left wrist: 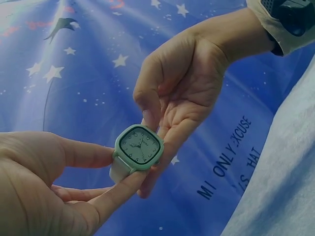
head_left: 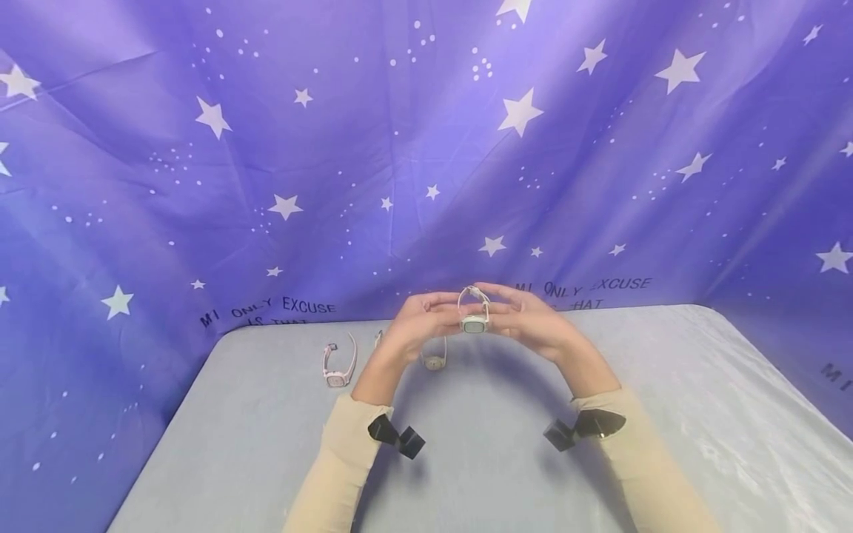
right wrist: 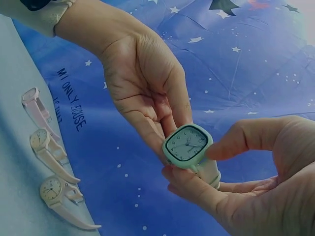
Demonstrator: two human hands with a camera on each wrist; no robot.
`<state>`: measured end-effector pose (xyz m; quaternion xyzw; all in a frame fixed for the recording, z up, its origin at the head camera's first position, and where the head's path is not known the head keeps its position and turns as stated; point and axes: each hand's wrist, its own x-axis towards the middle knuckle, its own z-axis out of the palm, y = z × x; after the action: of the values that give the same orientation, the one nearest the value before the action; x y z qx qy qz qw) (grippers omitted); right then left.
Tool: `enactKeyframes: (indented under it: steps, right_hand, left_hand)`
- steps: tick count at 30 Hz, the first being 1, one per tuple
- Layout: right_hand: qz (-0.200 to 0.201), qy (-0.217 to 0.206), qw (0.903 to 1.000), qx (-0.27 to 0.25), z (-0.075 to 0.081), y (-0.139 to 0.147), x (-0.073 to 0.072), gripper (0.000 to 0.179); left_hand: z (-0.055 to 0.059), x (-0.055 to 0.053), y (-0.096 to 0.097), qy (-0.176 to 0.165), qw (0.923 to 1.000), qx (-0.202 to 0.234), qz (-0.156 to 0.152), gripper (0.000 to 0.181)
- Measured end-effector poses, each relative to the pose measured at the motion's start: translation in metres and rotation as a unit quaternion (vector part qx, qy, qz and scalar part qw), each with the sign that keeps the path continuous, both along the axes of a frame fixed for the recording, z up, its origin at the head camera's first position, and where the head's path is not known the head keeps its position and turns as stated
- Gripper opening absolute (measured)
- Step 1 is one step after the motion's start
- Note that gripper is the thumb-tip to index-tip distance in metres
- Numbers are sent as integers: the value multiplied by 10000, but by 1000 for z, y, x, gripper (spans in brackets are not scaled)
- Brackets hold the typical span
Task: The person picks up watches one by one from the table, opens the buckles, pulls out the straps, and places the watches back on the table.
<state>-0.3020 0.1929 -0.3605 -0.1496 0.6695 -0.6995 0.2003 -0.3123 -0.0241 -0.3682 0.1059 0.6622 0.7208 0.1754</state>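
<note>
Both hands hold a pale green wristwatch [head_left: 474, 324] up above the table, one at each side of its case. Its rounded-square dial with numerals shows plainly in the left wrist view [left wrist: 139, 147], and the band loops behind the case. My left hand [head_left: 415, 326] pinches one side between thumb and fingers. On the other side, my right hand [head_left: 533, 326] grips with thumb and fingers too. In the right wrist view, the strap of the watch [right wrist: 188, 143] hangs near the right fingers.
A pink watch [head_left: 336, 379] stands on the grey-covered table [head_left: 480, 459] at the left. A cream round-faced watch [head_left: 435, 363] sits beyond the left wrist, and another watch [head_left: 378, 338] is mostly hidden by that arm. A purple starry curtain [head_left: 400, 163] hangs behind the table.
</note>
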Motion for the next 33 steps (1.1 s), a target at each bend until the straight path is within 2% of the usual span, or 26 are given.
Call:
enactKeyframes:
  steps: [5,11,14,17,24,33]
  right_hand:
    - [-45,130,9999,-13,2,0,1,69]
    - [-284,329,9989,157,4,-1,3,63]
    - [-331,275,9987,257,5,-1,4,65]
    - [-331,224,9985,367,6,-2,6,67]
    - [-350,300,9983,344,5,-4,7,68]
    - [-521,759,9947,451,5,-5,7,62]
  left_hand:
    - [1,-1,0,-119,9999,78,-6,40]
    - [1,-2,0,-87,9993,298,-210,41]
    - [2,-1,-1,-151,9994,267,-185,43]
    - [2,0,-3,-179,9998,56,-121,45]
    - [3,-1,-8,-99,9996,10,-251,51]
    - [6,-4,-17,99,9988,78,-482,52]
